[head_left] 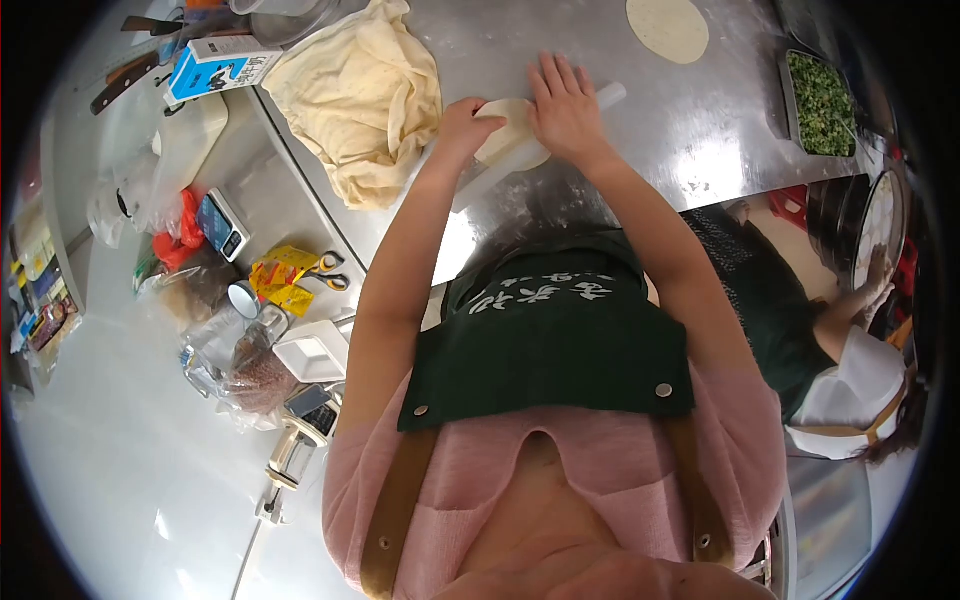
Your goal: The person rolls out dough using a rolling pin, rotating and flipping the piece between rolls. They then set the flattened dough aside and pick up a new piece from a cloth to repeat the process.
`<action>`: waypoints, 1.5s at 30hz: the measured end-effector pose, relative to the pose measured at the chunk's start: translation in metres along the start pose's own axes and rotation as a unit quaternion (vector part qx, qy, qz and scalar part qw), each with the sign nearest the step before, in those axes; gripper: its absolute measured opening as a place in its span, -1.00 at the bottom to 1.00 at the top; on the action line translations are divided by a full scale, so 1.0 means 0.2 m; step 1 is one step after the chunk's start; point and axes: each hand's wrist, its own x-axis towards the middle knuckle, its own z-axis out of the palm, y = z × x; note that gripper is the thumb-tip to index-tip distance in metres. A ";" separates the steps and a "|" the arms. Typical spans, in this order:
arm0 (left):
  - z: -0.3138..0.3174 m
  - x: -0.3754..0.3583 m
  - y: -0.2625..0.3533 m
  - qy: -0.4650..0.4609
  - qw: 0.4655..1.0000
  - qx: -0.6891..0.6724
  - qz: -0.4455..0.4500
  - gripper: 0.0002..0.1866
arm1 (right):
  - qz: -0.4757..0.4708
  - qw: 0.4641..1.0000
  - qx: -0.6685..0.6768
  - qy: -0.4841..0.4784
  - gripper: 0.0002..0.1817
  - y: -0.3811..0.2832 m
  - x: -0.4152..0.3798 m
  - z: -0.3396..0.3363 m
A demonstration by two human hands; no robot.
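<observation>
A thin pale dough round (512, 134) lies on the steel worktop between my hands. My left hand (468, 132) pinches its left edge, thumb on top and the other fingers curled. Across the near part of the dough runs a whitish rolling pin (490, 182), slanting up to the right. My right hand (566, 110) lies over the pin with its fingers stretched out and palm down, hiding the middle of it. Close to my left hand, a crumpled cream cloth (360, 105) covers something I cannot see.
Another dough round (668, 28) lies at the far right of the worktop (690, 110). A tray of chopped greens (822, 105) stands at the right, near a co-worker (830, 350). On the left are a milk carton (222, 72), a knife (125, 85), a scale (222, 224) and scissors (328, 270).
</observation>
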 end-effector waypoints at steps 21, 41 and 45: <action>0.00 -0.18 -0.04 0.047 0.959 0.270 0.075 -0.81 | -0.199 0.966 0.132 -0.103 -0.60 0.24 -0.26 -0.21; 0.00 -0.11 0.16 -0.004 0.960 0.277 0.047 -0.71 | -0.059 0.994 0.088 -0.037 -0.42 0.09 -0.40 -0.07; 0.08 -0.25 0.21 0.041 0.944 0.303 0.125 -0.75 | -0.145 0.982 0.100 -0.065 -0.56 0.24 -0.57 -0.15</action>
